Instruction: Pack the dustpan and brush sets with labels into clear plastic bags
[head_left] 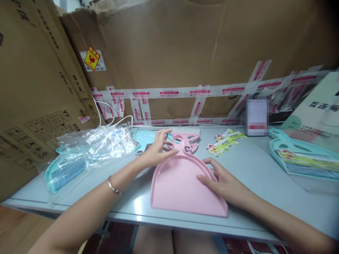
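Observation:
A pink dustpan [182,187] lies on the table in front of me, its wide edge facing me and its handle pointing away. My right hand [218,178] grips the right rim, thumb on the inside and fingers on the outer side. Beside the handle, my left hand [160,148] has its fingers apart, the thumb at the upper left rim of the pan. Just behind the handle lies a pink brush [186,133] with white bristles, partly covered. A light-blue plastic piece [144,137] rests behind my left hand, which hides part of it.
Clear plastic bags [106,144] and a bagged blue dustpan set [66,173] lie on the left. Printed label cards [225,143] are at the back, near a phone-like device [258,116]. Another blue dustpan [293,144] lies right. Large cardboard boxes [164,46] wall off the back and left.

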A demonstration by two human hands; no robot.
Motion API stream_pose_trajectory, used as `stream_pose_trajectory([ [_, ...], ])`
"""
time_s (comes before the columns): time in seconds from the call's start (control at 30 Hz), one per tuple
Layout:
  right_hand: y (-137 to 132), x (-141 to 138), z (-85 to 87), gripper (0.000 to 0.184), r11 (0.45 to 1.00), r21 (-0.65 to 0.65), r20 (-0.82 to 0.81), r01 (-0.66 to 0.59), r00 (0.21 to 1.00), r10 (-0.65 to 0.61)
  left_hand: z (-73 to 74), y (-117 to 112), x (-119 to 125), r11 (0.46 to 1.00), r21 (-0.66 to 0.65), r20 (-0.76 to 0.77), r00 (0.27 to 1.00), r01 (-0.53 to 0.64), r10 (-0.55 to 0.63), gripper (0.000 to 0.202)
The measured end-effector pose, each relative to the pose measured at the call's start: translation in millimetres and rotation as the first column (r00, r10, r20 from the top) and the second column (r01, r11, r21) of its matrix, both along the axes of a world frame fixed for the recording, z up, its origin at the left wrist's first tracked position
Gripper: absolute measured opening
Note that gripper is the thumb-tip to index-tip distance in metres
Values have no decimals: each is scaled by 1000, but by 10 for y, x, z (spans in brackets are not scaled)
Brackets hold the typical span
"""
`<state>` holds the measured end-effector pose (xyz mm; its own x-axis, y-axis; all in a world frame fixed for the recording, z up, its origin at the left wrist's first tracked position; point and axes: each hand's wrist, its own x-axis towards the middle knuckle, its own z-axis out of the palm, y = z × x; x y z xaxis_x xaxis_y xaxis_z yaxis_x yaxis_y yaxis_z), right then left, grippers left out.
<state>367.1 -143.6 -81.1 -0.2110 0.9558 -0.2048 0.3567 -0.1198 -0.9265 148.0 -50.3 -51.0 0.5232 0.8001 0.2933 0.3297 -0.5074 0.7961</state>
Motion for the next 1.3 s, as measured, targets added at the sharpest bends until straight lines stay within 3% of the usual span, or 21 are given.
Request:
stream_pose_trajectory([
  [0.17, 45, 173, 31, 33, 979, 171, 396, -109, 918, 33, 120, -222, -81, 970, -235, -383, 923, -59, -37, 76],
  [0.27, 181, 322, 98, 36, 947, 233, 597, -222, 801, 41, 87, -242, -59, 955, -294, -452, 886, -39, -103, 68],
  [0.33, 373, 414, 145, 37, 911, 351, 681, -214, 727, -92, 48, -229, -40, 955, -291, -466, 880, -50, -96, 61],
  [0.4, 633, 467, 163, 37, 827, 514, 714, -226, 648, -266, 27, -216, -30, 961, -272, -482, 872, -54, -87, 55],
  [0.47, 908, 464, 140, 37, 705, 610, 730, -362, 602, -322, 24, -208, -31, 967, -253, -497, 862, -35, -99, 49],
  [0.57, 1214, 376, 46, 41, 532, 604, 776, -593, 589, -225, 22, -193, -41, 974, -227, -491, 864, -5, -110, 42],
  [0.67, 1322, 292, -63, 33, 455, 626, 759, -633, 629, -169, 4, -170, -55, 967, -255, -467, 873, 20, -141, 42],
  [0.83, 1309, 335, -132, 29, 456, 755, 617, -472, 747, -249, 1, -157, -66, 955, -294, -433, 887, 33, -164, 45],
  [0.9, 1303, 401, -78, 26, 451, 837, 483, -308, 803, -348, 13, -160, -61, 952, -307, -426, 892, 17, -154, 46],
  [0.97, 1276, 477, 37, 20, 417, 907, 264, -47, 838, -478, 20, -161, -54, 942, -336, -394, 907, 10, -150, 45],
  [1.0, 1246, 515, 118, 18, 390, 917, 155, 80, 830, -535, 19, -159, -50, 935, -354, -367, 917, 19, -157, 41],
  [1.07, 1144, 583, 318, 21, 278, 912, -69, 301, 783, -619, 7, -153, -45, 921, -387, -315, 931, 50, -184, 31],
  [1.13, 994, 625, 543, 28, 122, 895, -272, 430, 741, -614, -13, -144, -43, 910, -409, -274, 942, 70, -195, 25],
  [1.2, 820, 623, 748, 33, 42, 872, -386, 487, 739, -552, -35, -131, -41, 907, -417, -260, 949, 56, -178, 26],
  [1.23, 736, 600, 826, 35, 64, 865, -394, 497, 753, -527, -46, -123, -39, 908, -418, -262, 950, 46, -168, 29],
  [1.3, 587, 502, 909, 40, 247, 841, -318, 482, 808, -495, -69, -104, -32, 913, -408, -271, 951, 27, -149, 35],
])
